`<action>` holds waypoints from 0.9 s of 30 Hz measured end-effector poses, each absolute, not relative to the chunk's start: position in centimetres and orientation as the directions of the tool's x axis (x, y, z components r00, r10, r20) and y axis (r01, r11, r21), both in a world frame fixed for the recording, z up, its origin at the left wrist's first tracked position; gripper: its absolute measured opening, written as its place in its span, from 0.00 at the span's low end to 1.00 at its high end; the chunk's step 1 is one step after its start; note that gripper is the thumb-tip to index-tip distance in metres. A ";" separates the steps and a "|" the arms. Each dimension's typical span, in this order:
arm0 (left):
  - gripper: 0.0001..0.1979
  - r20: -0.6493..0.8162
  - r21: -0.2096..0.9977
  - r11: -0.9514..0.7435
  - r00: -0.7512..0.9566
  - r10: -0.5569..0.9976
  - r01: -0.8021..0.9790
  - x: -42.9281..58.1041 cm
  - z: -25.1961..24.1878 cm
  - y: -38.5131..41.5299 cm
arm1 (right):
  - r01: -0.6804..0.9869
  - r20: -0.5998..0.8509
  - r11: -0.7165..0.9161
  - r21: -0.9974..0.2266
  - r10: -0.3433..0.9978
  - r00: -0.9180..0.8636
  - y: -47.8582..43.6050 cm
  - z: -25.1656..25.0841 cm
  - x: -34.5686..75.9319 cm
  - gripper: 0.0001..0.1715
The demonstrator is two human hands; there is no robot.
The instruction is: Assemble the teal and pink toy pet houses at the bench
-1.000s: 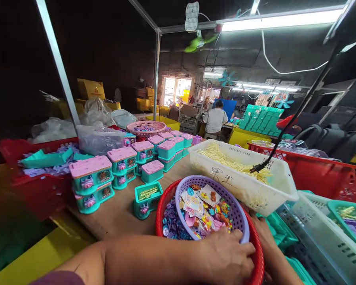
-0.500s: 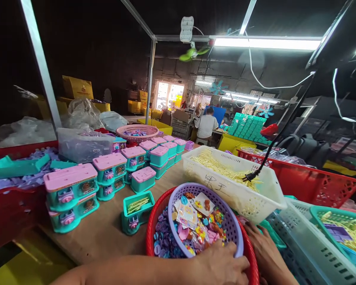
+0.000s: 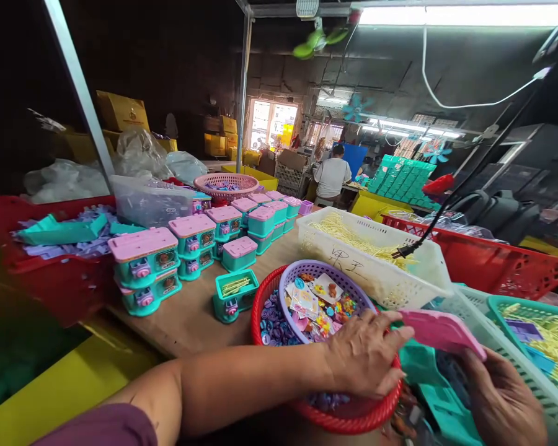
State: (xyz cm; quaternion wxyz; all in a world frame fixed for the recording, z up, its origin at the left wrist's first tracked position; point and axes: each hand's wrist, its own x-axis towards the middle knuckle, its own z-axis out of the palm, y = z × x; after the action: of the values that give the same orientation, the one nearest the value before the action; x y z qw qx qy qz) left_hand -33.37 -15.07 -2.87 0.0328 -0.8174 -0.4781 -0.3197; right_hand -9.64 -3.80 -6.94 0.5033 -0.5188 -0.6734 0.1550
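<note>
My left hand [image 3: 365,354] reaches across and rests on the near rim of the purple basket [image 3: 288,282] of small coloured stickers, which sits inside a red basket [image 3: 260,297] of purple discs. Its fingers are curled over the rim; what they pinch, if anything, is hidden. My right hand [image 3: 504,396] is at the lower right and holds a flat pink lid [image 3: 439,331] by its near end, just above teal box parts [image 3: 434,396]. An open teal box [image 3: 235,294] with yellow pins stands left of the red basket.
Stacked teal boxes with pink lids [image 3: 142,263] fill the table's left and back. A white crate [image 3: 428,266] of yellow pins stands behind the baskets; a black cable hangs into it. Red crates [image 3: 502,263] flank both sides. A person [image 3: 332,176] works far back.
My right hand has come out from beside the red basket, now holding a pink lid at the lower right. My left hand stays on the purple basket's rim.
</note>
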 end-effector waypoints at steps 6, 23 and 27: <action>0.38 0.726 0.411 -0.605 0.157 0.670 0.682 -34.8 -1.4 -17.3 | -0.334 0.403 0.419 -0.844 0.907 0.119 -10.8 -3.7 -17.7 0.19; 0.15 0.186 0.972 -0.230 -0.428 0.884 -0.051 -56.4 -4.4 -27.1 | 0.410 0.370 0.839 -0.358 0.530 -0.763 -16.9 -2.2 -40.8 0.44; 0.11 0.210 0.959 -0.272 -0.447 0.869 -0.077 -58.4 -4.3 -26.7 | 0.358 0.339 0.892 -0.276 0.439 -0.832 -16.0 -0.9 -41.6 0.41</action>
State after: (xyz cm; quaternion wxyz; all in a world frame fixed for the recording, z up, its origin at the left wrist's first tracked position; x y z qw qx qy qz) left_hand -58.41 -26.69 -4.28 -0.3427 -0.3987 -0.4968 -0.6905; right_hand -41.57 -15.99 -0.91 0.2002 -0.2092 -0.9518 0.1009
